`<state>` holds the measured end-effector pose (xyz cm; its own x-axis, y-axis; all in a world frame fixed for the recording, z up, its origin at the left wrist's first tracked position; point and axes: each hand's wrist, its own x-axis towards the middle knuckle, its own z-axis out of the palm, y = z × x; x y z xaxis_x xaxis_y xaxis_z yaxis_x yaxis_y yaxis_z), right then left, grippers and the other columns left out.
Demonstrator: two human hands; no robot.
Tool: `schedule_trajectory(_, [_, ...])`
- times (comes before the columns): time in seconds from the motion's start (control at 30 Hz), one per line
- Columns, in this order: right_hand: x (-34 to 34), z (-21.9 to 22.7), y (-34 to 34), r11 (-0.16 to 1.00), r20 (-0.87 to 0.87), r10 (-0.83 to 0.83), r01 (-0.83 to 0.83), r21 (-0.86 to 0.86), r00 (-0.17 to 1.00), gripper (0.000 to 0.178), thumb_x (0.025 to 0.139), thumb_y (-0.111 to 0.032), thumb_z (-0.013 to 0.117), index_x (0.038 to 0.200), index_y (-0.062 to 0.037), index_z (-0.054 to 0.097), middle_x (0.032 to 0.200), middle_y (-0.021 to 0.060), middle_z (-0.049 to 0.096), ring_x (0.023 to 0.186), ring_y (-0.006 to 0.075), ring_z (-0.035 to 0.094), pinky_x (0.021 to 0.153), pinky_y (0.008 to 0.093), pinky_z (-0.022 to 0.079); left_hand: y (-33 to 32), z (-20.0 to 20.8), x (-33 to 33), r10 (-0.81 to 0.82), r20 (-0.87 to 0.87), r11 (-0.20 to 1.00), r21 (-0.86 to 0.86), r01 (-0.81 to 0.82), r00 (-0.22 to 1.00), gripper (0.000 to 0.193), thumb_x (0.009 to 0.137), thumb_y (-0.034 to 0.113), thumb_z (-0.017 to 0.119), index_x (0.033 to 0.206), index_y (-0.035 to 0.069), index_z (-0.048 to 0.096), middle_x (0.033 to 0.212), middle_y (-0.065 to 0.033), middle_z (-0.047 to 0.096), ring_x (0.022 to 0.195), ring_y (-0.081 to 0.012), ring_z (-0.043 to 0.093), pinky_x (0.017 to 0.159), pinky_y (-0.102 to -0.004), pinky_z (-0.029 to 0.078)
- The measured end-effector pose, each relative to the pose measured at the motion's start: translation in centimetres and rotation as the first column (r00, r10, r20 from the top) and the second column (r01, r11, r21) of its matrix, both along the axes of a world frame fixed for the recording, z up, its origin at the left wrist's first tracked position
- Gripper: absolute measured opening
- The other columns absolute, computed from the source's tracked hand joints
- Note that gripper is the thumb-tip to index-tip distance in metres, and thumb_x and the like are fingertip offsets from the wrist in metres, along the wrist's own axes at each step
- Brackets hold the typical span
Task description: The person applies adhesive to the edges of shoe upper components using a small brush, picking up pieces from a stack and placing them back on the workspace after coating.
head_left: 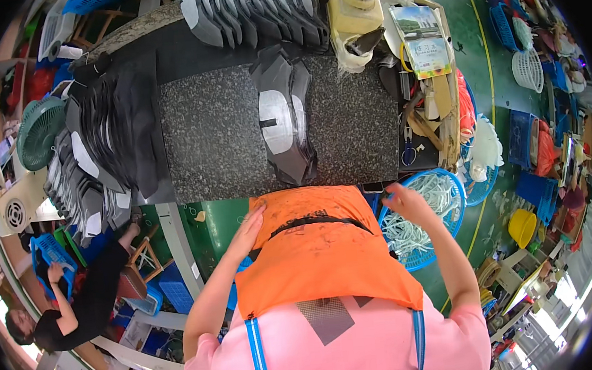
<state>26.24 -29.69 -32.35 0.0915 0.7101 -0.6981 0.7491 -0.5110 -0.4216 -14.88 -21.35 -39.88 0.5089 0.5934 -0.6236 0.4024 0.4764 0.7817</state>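
Note:
My left hand (248,230) lies with fingers stretched flat against the left side of my orange apron (322,252). Over the rim of a blue basket (461,203) full of pale strips (424,227), my right hand (408,202) is bent with its fingers curled together; whatever may be between them is hidden. In front of me, on a speckled stone slab (209,136), lie a few overlapping curved black pieces (298,164) with light grey patches (276,120). Neither hand touches them. A small dark object (373,187) sits at the slab's near edge, close to my right hand.
Stacked black pieces (107,123) fill the table's left; more grey-patched ones (254,11) stand along the back. A cream machine post (356,17), a booklet (423,39) and blue-handled scissors (409,150) are at right. Another person (85,292) is at far left beside a blue basket.

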Motion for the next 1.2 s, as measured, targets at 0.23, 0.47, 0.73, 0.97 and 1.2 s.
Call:
schedule_trajectory(0.23, [4.1,-6.0,18.4,0.456,-0.427,-0.52,0.663,0.594,0.74,0.043,0.075,-0.026,0.067,0.106,-0.001,0.054,0.091,0.0099,0.059,0.075,0.0201,0.059,0.066,0.0311,0.046,2.1,1.1,0.3,-0.372,-0.703,0.806,0.079,0.586,0.607,0.032,0.086,0.032,0.049,0.096,0.003,0.059,0.084,-0.0142,0.064,0.081,-0.0343,0.061,0.07,-0.0397,0.048])
schedule_trajectory(0.47, [7.5,-6.5,27.5,0.764,0.059,-0.379,0.277,0.582,0.924,0.032,0.076,-0.03,0.063,0.091,-0.0014,0.063,0.084,0.0172,0.06,0.079,0.032,0.059,0.07,0.0361,0.045,11.1,4.4,6.8,0.091,-0.284,0.95,0.311,0.002,0.955,0.038,0.078,0.027,0.064,0.104,0.002,0.053,0.089,-0.0135,0.062,0.079,-0.0219,0.061,0.068,-0.0342,0.049])
schedule_trajectory(0.73, [6.0,-4.8,22.6,0.468,0.428,-0.022,-0.369,0.803,0.904,0.037,0.074,-0.002,0.055,0.11,-0.0108,0.054,0.092,0.0087,0.057,0.077,0.0286,0.059,0.064,0.0382,0.048,9.9,1.8,14.5,0.458,-0.253,0.765,0.6,-0.233,0.852,0.043,0.066,0.026,0.075,0.094,0.003,0.05,0.07,-0.008,0.059,0.063,-0.0224,0.059,0.06,-0.0353,0.045])
schedule_trajectory(0.97, [3.3,-3.6,22.4,0.624,0.425,-0.273,-0.177,0.761,0.863,0.033,0.078,-0.009,0.054,0.111,-0.0101,0.052,0.081,0.0117,0.055,0.065,0.0287,0.059,0.059,0.0377,0.048,13.1,1.2,11.0,0.492,0.194,0.864,-0.226,-0.449,0.849,0.019,0.083,0.016,0.061,0.096,0.002,0.057,0.091,-0.0051,0.061,0.082,-0.0133,0.058,0.07,-0.0273,0.047])
schedule_trajectory(1.2, [2.7,-3.6,20.9,0.372,-0.488,-0.613,0.772,0.515,0.621,0.023,0.079,-0.009,0.06,0.102,-0.003,0.06,0.073,0.004,0.062,0.056,0.01,0.06,0.047,0.0223,0.048,19.1,10.0,11.8,0.61,0.584,0.792,-0.459,-0.402,0.535,0.029,0.09,0.014,0.048,0.116,0.002,0.046,0.108,-0.0091,0.058,0.097,-0.0191,0.057,0.086,-0.0327,0.044])
